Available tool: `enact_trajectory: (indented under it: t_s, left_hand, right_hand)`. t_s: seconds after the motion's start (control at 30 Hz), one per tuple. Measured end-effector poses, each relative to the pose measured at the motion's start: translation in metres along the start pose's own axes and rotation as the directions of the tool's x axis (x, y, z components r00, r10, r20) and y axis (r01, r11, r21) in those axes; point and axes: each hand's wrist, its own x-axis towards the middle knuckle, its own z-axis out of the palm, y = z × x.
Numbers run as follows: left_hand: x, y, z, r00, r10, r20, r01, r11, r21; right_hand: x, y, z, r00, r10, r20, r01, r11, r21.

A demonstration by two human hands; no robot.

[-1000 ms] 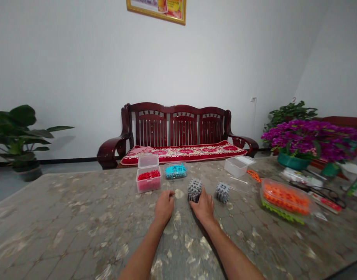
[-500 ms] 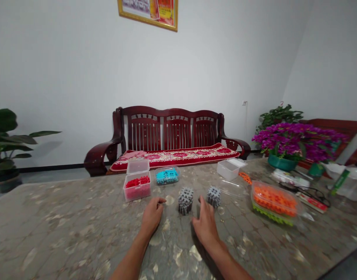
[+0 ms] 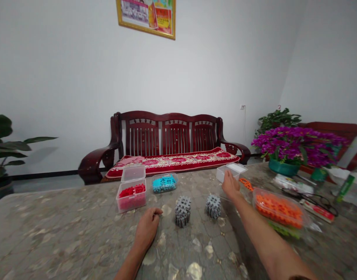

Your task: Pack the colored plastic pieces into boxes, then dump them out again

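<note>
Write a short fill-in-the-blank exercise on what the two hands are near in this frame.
The right hand is at the front of a clear box, next to a tray of ____ pieces.
The left hand lies on the table near a plastic box of ____ pieces.
Between the hands stand ____ grey block stacks.
Behind them, a shallow tub holds ____ pieces.

Missing words: orange; red; two; blue.

And the right hand (image 3: 230, 185) covers the near corner of the clear plastic box (image 3: 236, 169), the potted plant (image 3: 2, 149) runs off the left edge, the framed poster (image 3: 146, 17) is cut at the top, its print too small to read, and that white packet (image 3: 292, 184) is a blur
</note>
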Motion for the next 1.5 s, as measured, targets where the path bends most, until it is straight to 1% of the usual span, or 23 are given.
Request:
enact_trajectory:
  t_s: [0.13, 0.3, 0.37, 0.43, 0.5, 0.57, 0.6, 0.63, 0.7, 0.77, 0.83, 0.9, 0.93, 1.0, 1.07, 1.13, 1.17, 1.23, 1.27, 1.3, 1.37, 1.43, 1.5]
  left_hand:
    - [-0.001, -0.002, 0.002, 1.0, 0.007, -0.016, -0.007, 1.0, -0.005]
    - [-0.002, -0.002, 0.004, 0.999, -0.004, -0.038, 0.003, 1.0, -0.02]
    - [-0.002, -0.001, 0.004, 0.999, -0.011, -0.048, 0.009, 0.999, -0.037]
    - [-0.002, 0.0, 0.005, 0.998, -0.018, -0.065, 0.014, 0.998, -0.062]
    - [-0.001, 0.001, 0.005, 0.996, -0.028, -0.087, 0.019, 0.995, -0.1]
    - [-0.001, 0.002, 0.005, 0.99, -0.047, -0.134, 0.027, 0.988, -0.151]
    - [-0.002, 0.003, 0.003, 0.982, -0.063, -0.176, 0.031, 0.983, -0.179]
    - [-0.004, 0.003, 0.0, 0.97, -0.084, -0.23, 0.036, 0.978, -0.206]
    - [-0.009, 0.004, -0.01, 0.929, -0.122, -0.349, 0.032, 0.967, -0.254]
    - [-0.017, 0.007, -0.029, 0.878, -0.139, -0.458, -0.001, 0.956, -0.292]
    - [-0.027, 0.011, -0.053, 0.825, -0.131, -0.549, -0.061, 0.946, -0.318]
    - [-0.037, 0.014, -0.076, 0.789, -0.073, -0.61, -0.164, 0.932, -0.324]
    - [-0.042, 0.015, -0.086, 0.79, -0.007, -0.613, -0.233, 0.921, -0.311]
    - [-0.052, 0.014, -0.099, 0.826, 0.169, -0.537, -0.352, 0.9, -0.257]
    - [-0.061, 0.008, -0.102, 0.869, 0.322, -0.377, -0.413, 0.89, -0.192]
    - [-0.067, 0.0, -0.097, 0.891, 0.391, -0.229, -0.429, 0.891, -0.15]
    - [-0.069, -0.005, -0.093, 0.897, 0.403, -0.185, -0.43, 0.891, -0.147]
    - [-0.07, -0.015, -0.086, 0.901, 0.407, -0.149, -0.429, 0.888, -0.168]
    - [-0.07, -0.019, -0.084, 0.901, 0.41, -0.141, -0.431, 0.884, -0.182]
    - [-0.071, -0.023, -0.082, 0.898, 0.42, -0.133, -0.439, 0.878, -0.19]
    - [-0.07, -0.031, -0.08, 0.879, 0.464, -0.111, -0.477, 0.859, -0.185]
    - [-0.07, -0.037, -0.079, 0.859, 0.5, -0.106, -0.511, 0.843, -0.167]
    - [-0.069, -0.041, -0.076, 0.851, 0.51, -0.126, -0.525, 0.836, -0.158]
  right_hand:
    - [0.008, 0.007, 0.009, 0.999, 0.037, 0.023, -0.037, 0.999, -0.026]
    - [0.006, 0.02, -0.001, 0.999, 0.042, -0.021, -0.043, 0.999, -0.03]
    - [0.006, 0.022, -0.011, 0.998, -0.005, -0.063, 0.005, 1.0, -0.011]
    - [0.005, 0.016, -0.023, 0.99, -0.078, -0.114, 0.081, 0.997, 0.02]
    - [-0.002, 0.001, -0.037, 0.975, -0.163, -0.15, 0.173, 0.984, 0.051]
    - [-0.022, -0.022, -0.05, 0.948, -0.269, -0.17, 0.288, 0.952, 0.104]
    - [-0.038, -0.035, -0.056, 0.928, -0.329, -0.174, 0.353, 0.926, 0.134]
    - [-0.057, -0.048, -0.06, 0.889, -0.41, -0.206, 0.451, 0.863, 0.227]
    - [-0.105, -0.073, -0.064, 0.794, -0.551, -0.257, 0.608, 0.7, 0.374]
    - [-0.157, -0.094, -0.061, 0.694, -0.667, -0.27, 0.702, 0.543, 0.462]
    - [-0.201, -0.108, -0.051, 0.6, -0.754, -0.267, 0.759, 0.432, 0.487]
    - [-0.232, -0.117, -0.035, 0.528, -0.811, -0.251, 0.798, 0.373, 0.474]
    - [-0.243, -0.12, -0.027, 0.503, -0.831, -0.237, 0.809, 0.357, 0.467]
    - [-0.255, -0.122, -0.012, 0.478, -0.854, -0.205, 0.817, 0.346, 0.461]
    - [-0.26, -0.122, -0.002, 0.473, -0.86, -0.189, 0.816, 0.348, 0.462]
    - [-0.263, -0.121, 0.003, 0.465, -0.861, -0.205, 0.822, 0.334, 0.462]
    - [-0.263, -0.119, 0.004, 0.46, -0.86, -0.223, 0.823, 0.319, 0.469]
    - [-0.261, -0.115, 0.004, 0.456, -0.844, -0.283, 0.82, 0.276, 0.501]
    - [-0.259, -0.112, 0.004, 0.468, -0.822, -0.323, 0.814, 0.259, 0.521]
    - [-0.254, -0.109, 0.005, 0.497, -0.785, -0.37, 0.804, 0.256, 0.537]
    - [-0.238, -0.101, 0.007, 0.582, -0.658, -0.478, 0.785, 0.303, 0.54]
    - [-0.217, -0.092, 0.012, 0.652, -0.5, -0.569, 0.757, 0.404, 0.513]
    - [-0.196, -0.083, 0.019, 0.688, -0.397, -0.608, 0.717, 0.503, 0.483]
